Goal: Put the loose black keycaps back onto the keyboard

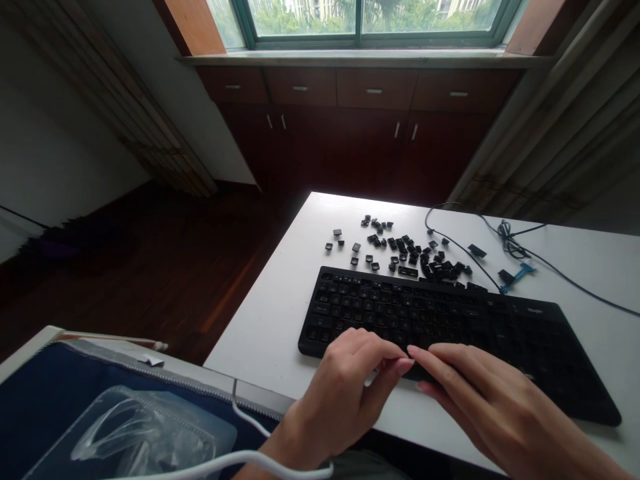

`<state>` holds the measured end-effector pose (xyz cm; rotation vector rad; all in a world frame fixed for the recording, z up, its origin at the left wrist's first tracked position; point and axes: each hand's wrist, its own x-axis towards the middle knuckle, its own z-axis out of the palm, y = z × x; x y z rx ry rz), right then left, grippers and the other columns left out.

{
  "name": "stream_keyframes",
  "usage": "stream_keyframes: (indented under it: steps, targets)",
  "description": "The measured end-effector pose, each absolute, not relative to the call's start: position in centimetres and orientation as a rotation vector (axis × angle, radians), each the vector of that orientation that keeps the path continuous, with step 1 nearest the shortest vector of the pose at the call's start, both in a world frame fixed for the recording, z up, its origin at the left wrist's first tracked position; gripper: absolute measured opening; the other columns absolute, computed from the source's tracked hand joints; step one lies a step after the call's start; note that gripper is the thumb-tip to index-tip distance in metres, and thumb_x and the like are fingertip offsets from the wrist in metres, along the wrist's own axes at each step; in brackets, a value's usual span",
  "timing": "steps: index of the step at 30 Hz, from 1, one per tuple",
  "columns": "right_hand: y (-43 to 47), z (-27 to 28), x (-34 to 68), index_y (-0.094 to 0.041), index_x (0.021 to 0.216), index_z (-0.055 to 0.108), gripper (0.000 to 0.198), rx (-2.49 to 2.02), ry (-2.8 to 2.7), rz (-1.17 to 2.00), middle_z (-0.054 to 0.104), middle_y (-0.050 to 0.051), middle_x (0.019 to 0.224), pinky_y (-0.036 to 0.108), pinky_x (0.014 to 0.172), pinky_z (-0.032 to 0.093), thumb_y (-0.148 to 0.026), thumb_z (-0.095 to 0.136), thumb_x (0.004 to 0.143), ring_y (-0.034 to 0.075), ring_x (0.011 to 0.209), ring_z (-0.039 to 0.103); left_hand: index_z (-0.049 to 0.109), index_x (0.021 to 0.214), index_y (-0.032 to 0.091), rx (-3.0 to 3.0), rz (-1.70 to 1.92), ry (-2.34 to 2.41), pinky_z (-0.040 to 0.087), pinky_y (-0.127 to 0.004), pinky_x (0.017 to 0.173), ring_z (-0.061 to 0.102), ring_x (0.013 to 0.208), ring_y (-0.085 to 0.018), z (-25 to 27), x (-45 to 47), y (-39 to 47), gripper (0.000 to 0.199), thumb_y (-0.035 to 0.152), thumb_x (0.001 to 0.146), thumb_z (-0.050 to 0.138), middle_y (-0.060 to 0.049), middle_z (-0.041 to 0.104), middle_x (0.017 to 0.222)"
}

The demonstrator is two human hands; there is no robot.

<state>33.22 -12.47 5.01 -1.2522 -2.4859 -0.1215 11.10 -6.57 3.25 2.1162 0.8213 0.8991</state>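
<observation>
Black keyboard (425, 320) flat on the white table (270, 320), both hands meeting over its near edge.

From my remote seat, I worry most about a slip at the fingertips: anything small there could drop onto the keys, and dark on dark I could lose it. Loose caps (440, 272) lie strewn behind the keyboard, so a nudge against its front could push it into them; a tug on the cable (506, 232) might scatter a few near the blue tool (520, 272). My left hand (350, 387) is bent at the wrist, thumb and forefinger closed tip to tip; whether they pinch anything, I can't tell. My right hand (495, 400) reaches in palm down, forefinger extended to those tips, thumb tucked beneath; its grip is hidden from me.
</observation>
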Motion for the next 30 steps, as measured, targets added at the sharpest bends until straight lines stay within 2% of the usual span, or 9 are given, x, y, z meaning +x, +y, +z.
stream_keyframes:
  steps: [3,7,11,14,19,24,28,30]
  targets:
    - [-12.5,5.1,33.2,-0.012,0.145,0.047,0.050,-1.227,-2.521,-0.204,0.070,0.010,0.110,0.038,0.077,0.058,-0.019,0.055,0.096,0.023,0.087,0.067,0.062,0.087,0.021,2.010,0.884,0.877,0.047,-0.029,0.071,0.060,0.072,-0.013,3.6,11.4,-6.6,0.011,0.023,0.096,0.057,0.001,0.067,0.079]
    - [-12.1,5.5,33.4,-0.014,0.136,0.055,0.041,-1.220,-2.487,-0.284,0.071,0.010,0.110,0.039,0.081,0.056,-0.011,0.050,0.096,0.022,0.088,0.068,0.063,0.086,0.021,1.964,0.904,0.910,0.048,-0.030,0.072,0.060,0.074,-0.013,3.5,11.6,-6.5,0.012,0.023,0.096,0.056,0.000,0.067,0.080]
    - [-10.6,6.1,34.4,-0.020,0.121,0.062,0.024,-1.408,-2.413,-0.083,0.067,0.006,0.099,0.027,0.058,0.049,-0.021,0.053,0.099,0.013,0.068,0.063,0.065,0.100,0.021,2.195,0.951,0.942,0.048,-0.036,0.085,0.061,0.091,-0.017,2.5,11.5,-5.6,0.011,0.020,0.096,0.055,-0.004,0.069,0.095]
    - [-8.8,6.4,35.6,-0.022,0.109,0.063,0.018,-1.479,-2.467,0.088,0.063,0.002,0.090,0.025,0.055,0.044,-0.031,0.049,0.102,0.010,0.060,0.057,0.065,0.112,0.021,2.416,0.908,0.958,0.045,-0.041,0.096,0.058,0.108,-0.022,1.6,11.2,-5.0,0.018,0.023,0.096,0.057,-0.006,0.068,0.112]
    - [-5.6,7.4,36.2,-0.023,0.110,0.060,0.021,-1.494,-2.585,0.255,0.066,0.001,0.094,0.026,0.063,0.046,-0.038,0.046,0.103,0.013,0.071,0.064,0.061,0.125,0.020,2.615,0.760,0.937,0.041,-0.045,0.105,0.052,0.123,-0.026,0.6,10.9,-4.9,0.030,0.030,0.098,0.054,-0.007,0.060,0.134]
    - [-3.0,8.4,35.1,-0.025,0.112,0.060,0.019,-1.402,-2.703,0.503,0.069,0.000,0.101,0.025,0.072,0.048,-0.035,0.047,0.103,0.014,0.084,0.067,0.059,0.130,0.019,2.630,0.727,0.950,0.040,-0.046,0.108,0.049,0.128,-0.027,0.4,10.8,-5.1,0.035,0.034,0.100,0.050,-0.008,0.056,0.139]
    - [-2.1,8.4,34.0,-0.024,0.110,0.062,0.018,-1.427,-2.775,0.508,0.070,0.001,0.101,0.027,0.072,0.046,-0.030,0.047,0.102,0.015,0.084,0.066,0.059,0.130,0.017,2.628,0.721,0.947,0.039,-0.046,0.109,0.047,0.129,-0.028,0.2,10.7,-5.0,0.036,0.035,0.100,0.048,-0.009,0.055,0.140]
    - [-2.0,8.4,33.6,-0.022,0.107,0.063,0.022,-1.485,-2.799,0.491,0.070,0.004,0.096,0.027,0.067,0.044,-0.034,0.044,0.103,0.016,0.079,0.066,0.058,0.130,0.017,2.626,0.728,0.945,0.039,-0.046,0.109,0.047,0.129,-0.028,0.1,10.7,-5.0,0.037,0.035,0.101,0.047,-0.009,0.055,0.140]
